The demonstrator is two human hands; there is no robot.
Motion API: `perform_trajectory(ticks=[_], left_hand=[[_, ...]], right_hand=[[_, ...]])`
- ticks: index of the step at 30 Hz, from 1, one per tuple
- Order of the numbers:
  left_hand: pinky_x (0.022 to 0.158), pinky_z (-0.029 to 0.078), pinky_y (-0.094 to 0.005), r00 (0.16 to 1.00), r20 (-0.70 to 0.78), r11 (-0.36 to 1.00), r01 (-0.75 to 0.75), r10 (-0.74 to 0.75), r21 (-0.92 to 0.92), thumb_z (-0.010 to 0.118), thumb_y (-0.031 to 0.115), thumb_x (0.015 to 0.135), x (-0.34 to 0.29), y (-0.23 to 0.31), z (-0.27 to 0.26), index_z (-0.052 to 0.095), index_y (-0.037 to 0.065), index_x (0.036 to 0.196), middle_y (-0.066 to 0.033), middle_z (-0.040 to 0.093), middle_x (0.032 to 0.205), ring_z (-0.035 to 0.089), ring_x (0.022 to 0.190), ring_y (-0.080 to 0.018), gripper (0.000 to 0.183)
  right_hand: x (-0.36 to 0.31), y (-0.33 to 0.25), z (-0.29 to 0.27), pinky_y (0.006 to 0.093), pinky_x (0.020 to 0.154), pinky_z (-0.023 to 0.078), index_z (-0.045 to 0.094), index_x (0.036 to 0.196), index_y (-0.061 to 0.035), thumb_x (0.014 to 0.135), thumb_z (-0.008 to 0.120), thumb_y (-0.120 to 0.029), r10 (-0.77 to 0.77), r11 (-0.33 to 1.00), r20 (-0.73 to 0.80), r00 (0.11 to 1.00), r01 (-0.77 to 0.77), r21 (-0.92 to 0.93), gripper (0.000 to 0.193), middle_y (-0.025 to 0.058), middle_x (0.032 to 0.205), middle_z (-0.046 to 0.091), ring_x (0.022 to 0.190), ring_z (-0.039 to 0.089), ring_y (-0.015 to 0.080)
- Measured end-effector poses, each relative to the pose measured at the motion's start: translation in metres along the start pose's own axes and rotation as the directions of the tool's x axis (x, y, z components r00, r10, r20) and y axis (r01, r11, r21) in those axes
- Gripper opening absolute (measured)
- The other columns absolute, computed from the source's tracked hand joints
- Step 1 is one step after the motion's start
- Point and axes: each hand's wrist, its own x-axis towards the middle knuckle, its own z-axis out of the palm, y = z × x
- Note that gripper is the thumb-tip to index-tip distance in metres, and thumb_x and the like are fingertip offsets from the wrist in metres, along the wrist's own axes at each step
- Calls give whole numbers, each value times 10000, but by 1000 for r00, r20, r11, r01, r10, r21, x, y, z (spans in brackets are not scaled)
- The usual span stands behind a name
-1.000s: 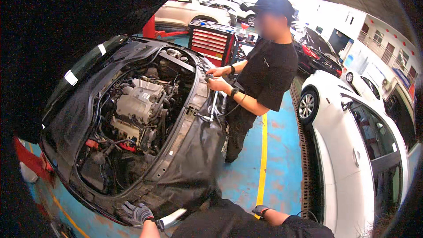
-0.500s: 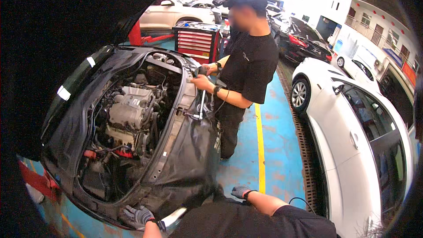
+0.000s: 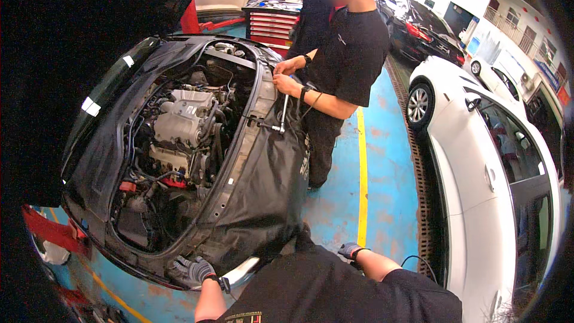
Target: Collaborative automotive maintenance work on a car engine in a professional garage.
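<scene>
My left hand (image 3: 195,269), in a grey striped glove, lies with fingers spread on the edge of the dark car body (image 3: 161,261), beside a black fender cover (image 3: 263,203). Nothing is held in it. My right hand (image 3: 349,250), also gloved, hangs by my side above the floor. Its fingers look loosely stretched and partly turned away, with nothing visible in them. Across the open engine bay, the engine (image 3: 180,116) is exposed. A co-worker's bare hands (image 3: 288,78) meet over the fender; a long metal ratchet-like tool (image 3: 283,116) stands just below them.
The raised hood (image 3: 107,0) hangs dark over the left side. A co-worker (image 3: 353,54) stands at the far fender. A white car (image 3: 472,215) is parked at right past a floor grate (image 3: 423,203). Behind stands a red tool cabinet (image 3: 272,24); a red lift part (image 3: 54,230) is at left.
The view has shifted, so the car appears higher. My left hand stays on the car's edge and my right hand by my side. The co-worker's hands have changed position slightly.
</scene>
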Motion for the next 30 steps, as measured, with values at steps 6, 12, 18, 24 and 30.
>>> perform_trajectory(ticks=[6,12,18,24,30], left_hand=[[1126,269,-541,997,-10,989,72,-74,-126,647,408,880,-11,7,-24,209,197,1550,-31,103,1632,187,1483,-251,827],[1124,256,-557,995,68,986,81,-72,-144,641,423,881,-25,17,-58,187,228,1554,-33,105,1634,191,1483,-255,836],[1158,192,-540,998,-19,991,60,-63,-117,610,459,895,-9,7,-13,209,226,1553,-36,106,1634,160,1493,-253,805],[1173,161,-517,989,134,996,72,-64,-59,556,488,919,-25,19,-66,195,224,1559,-33,60,1644,108,1505,-250,782],[1185,130,-500,991,122,998,53,-49,-33,514,498,932,-18,9,-51,154,226,1571,-12,21,1652,58,1514,-229,782]], right_hand=[[-2,0,2,466,870,493,665,1102,-41,863,549,-437,5,1000,-40,999,-4,13,477,200,1079,682,1002,650,370],[-11,-38,-7,462,894,486,683,1109,-60,835,565,-407,-83,995,-12,996,84,55,458,197,1112,684,1044,647,368],[17,-34,2,466,902,485,672,1126,-38,840,570,-397,-187,982,-50,981,187,-18,471,211,1126,673,1059,640,372],[18,-17,0,459,923,475,680,1130,-73,860,559,-425,-112,992,-67,991,108,-68,460,198,1145,672,1082,631,364],[-19,-31,-7,435,914,490,680,1151,-87,862,587,-423,11,1000,-28,1000,-10,22,453,166,1173,675,1094,632,341]])
